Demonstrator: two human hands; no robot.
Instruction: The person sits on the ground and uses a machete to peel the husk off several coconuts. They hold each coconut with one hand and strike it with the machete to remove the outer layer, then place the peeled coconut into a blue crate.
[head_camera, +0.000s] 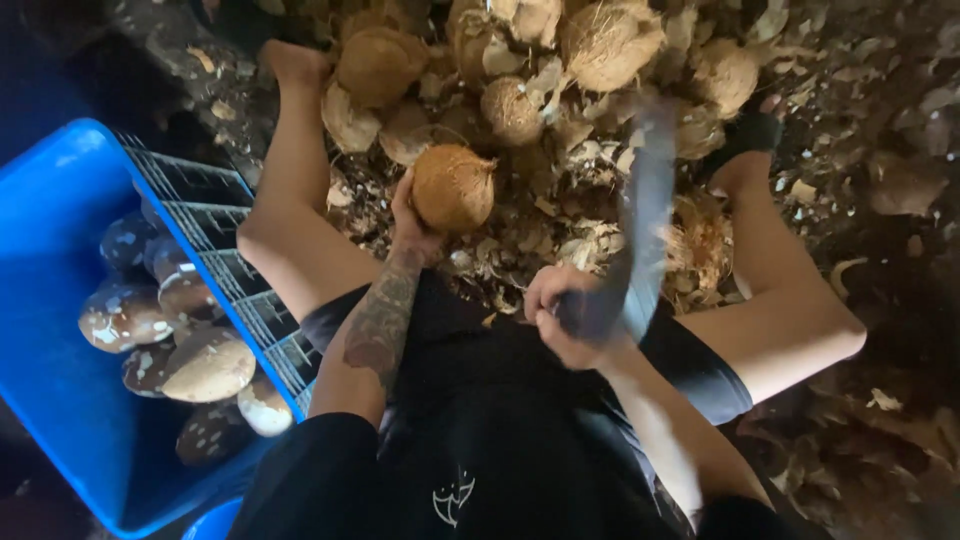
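Dark ground covered with dry husk scraps (580, 240) lies between the legs. Left hand (415, 225) cups a round brown fibrous coconut (453, 187) at centre; right hand (565, 315) grips a long blurred dark blade (645, 220). Best keep supporting fingers low, behind the strike.

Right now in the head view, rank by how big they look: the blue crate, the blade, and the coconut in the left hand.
1. blue crate, though nearer the camera
2. blade, blurred
3. coconut, held in the left hand
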